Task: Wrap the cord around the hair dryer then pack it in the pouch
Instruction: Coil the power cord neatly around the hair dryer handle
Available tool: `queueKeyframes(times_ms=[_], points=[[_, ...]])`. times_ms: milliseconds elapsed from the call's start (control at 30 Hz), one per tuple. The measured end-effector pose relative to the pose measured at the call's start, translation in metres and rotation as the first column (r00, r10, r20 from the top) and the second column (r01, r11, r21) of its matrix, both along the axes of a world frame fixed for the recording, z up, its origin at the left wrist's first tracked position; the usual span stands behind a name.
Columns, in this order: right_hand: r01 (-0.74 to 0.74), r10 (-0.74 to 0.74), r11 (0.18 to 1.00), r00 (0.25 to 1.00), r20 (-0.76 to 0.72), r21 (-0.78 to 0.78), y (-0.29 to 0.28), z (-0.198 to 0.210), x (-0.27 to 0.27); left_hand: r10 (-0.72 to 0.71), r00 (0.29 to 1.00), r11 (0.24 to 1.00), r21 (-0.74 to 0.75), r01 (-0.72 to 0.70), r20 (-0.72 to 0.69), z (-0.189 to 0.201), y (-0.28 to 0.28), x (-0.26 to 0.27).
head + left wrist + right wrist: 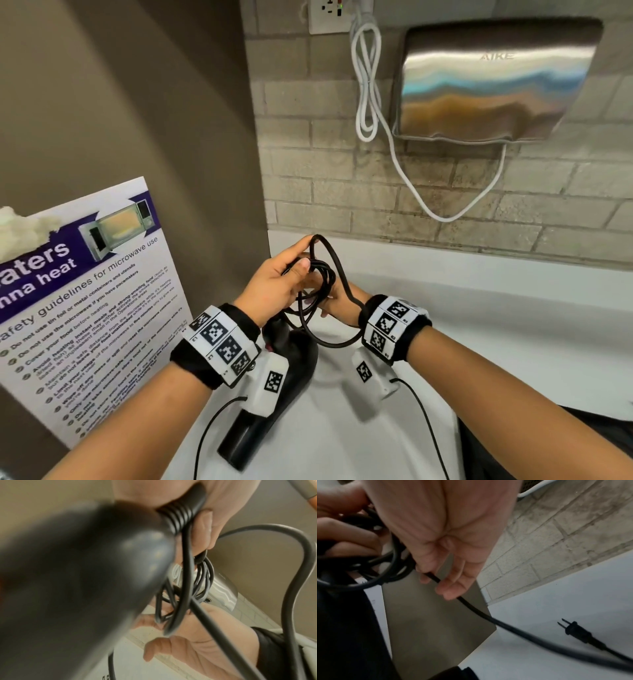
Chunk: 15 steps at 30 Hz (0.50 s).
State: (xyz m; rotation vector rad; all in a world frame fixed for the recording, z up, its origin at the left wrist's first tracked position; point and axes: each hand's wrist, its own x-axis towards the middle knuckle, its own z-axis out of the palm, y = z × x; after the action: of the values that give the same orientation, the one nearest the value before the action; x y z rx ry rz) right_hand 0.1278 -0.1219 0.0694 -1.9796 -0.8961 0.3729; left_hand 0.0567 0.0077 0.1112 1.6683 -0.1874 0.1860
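Observation:
A black hair dryer (pixel 297 356) hangs over the white counter (pixel 479 325), nozzle toward me. Its black cord (pixel 334 260) is gathered in loose loops above it. My left hand (pixel 284 277) grips those loops where the ribbed cord collar (pixel 180 516) leaves the handle (pixel 77 574). My right hand (pixel 334 305), just right of the left one, pinches a free run of cord (pixel 471 605) between thumb and fingers (pixel 450 588). The plug (pixel 573 630) lies loose on the counter. No pouch is clearly visible.
A microwave safety poster (pixel 85 308) leans on the brown side wall at left. On the brick back wall hang a steel hand dryer (pixel 496 82), its white cable (pixel 368 85) and an outlet (pixel 329 13). Dark fabric (pixel 513 445) lies at the lower right.

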Motion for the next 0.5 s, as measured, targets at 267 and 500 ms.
queueKeyframes(times_ms=[267,500], points=[[0.522,-0.521,0.841,0.852,-0.048,0.145,-0.02,-0.011,0.034,0.077,0.997,0.995,-0.065,-0.076,0.016,-0.002,0.002,-0.003],[0.647,-0.695,0.542,0.704,0.147,-0.537,-0.075,-0.041,0.054,0.069,0.997,0.987,-0.147,-0.071,-0.02,0.0,0.003,-0.007]])
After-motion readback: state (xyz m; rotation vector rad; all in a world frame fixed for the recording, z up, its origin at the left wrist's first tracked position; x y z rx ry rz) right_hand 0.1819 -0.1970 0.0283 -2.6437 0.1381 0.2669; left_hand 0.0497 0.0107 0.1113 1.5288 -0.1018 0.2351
